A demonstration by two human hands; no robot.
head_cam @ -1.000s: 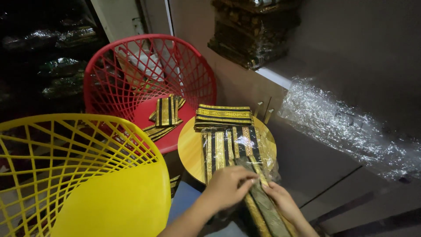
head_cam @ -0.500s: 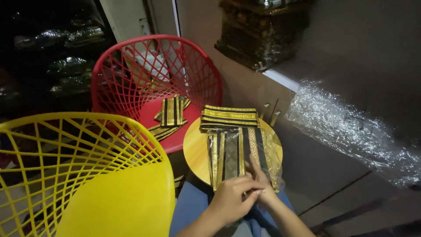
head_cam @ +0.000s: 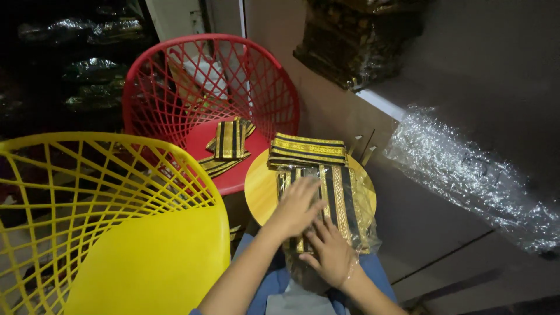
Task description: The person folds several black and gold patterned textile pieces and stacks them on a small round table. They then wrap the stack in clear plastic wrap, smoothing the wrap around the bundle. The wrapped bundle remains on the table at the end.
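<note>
A folded black-and-gold striped cloth in a clear plastic bag (head_cam: 338, 201) lies on a small round wooden stool (head_cam: 261, 186). My left hand (head_cam: 294, 207) rests flat on the bag, fingers spread. Just below it, my right hand (head_cam: 331, 254) presses on the bag's near end, where plastic bunches under the palm. Behind the bag sits a stack of folded striped cloths (head_cam: 307, 150). Whether either hand grips the bag or only presses on it is unclear.
A red lattice chair (head_cam: 192, 87) behind the stool holds more folded striped cloths (head_cam: 228, 143). A yellow lattice chair (head_cam: 116, 233) fills the lower left. Bubble wrap (head_cam: 478, 175) lies on the floor at right. Dark wrapped stacks (head_cam: 356, 41) stand on a ledge beyond.
The bagged cloth has shifted onto the stool. Both hands moved up over it, the left now flat on top. The camera has tilted slightly.
</note>
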